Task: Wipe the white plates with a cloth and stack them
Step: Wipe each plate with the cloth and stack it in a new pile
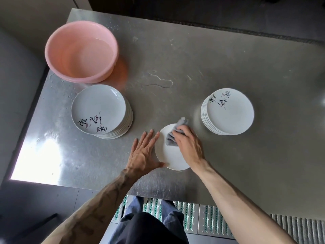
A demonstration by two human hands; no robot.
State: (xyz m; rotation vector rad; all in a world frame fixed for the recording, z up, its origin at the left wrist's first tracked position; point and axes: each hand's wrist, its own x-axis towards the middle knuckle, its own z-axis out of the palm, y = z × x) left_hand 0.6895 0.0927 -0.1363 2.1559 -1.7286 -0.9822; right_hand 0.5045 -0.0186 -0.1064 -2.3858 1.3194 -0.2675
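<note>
A single white plate (169, 155) lies on the steel table (228, 67) near its front edge. My right hand (189, 144) presses a grey cloth (173, 136) onto the plate's upper part, fingers curled over the cloth. My left hand (143, 152) lies flat with straight fingers against the plate's left rim, thumb touching its near edge. A stack of white plates with black script (100, 110) stands to the left. A second such stack (228, 111) stands to the right.
A pink plastic basin (80, 50) holding water sits at the table's back left, behind the left stack. A small puddle (158, 81) lies mid-table. The table's left edge drops to a grey floor; a grated floor mat (202, 221) lies below the front edge.
</note>
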